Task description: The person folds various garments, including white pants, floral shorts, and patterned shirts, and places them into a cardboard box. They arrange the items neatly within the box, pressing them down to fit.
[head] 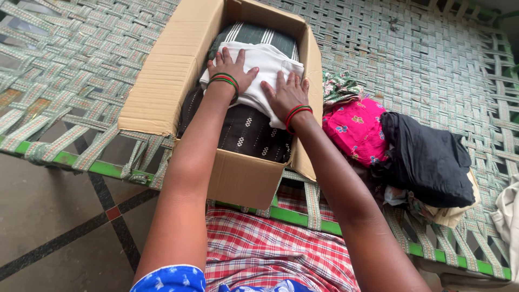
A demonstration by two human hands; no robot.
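A folded white cloth lies on top of dark patterned clothes inside an open cardboard box. The left hand and right hand press flat on it, fingers spread and gripping nothing, seemingly to settle it. The box sits on a woven cot, beside a heap of pink cloth and black cloth.

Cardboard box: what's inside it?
In the cardboard box: a white folded cloth on top, pressed by the left hand and right hand, over dark patterned fabric and striped cloth. Anything deeper is covered.
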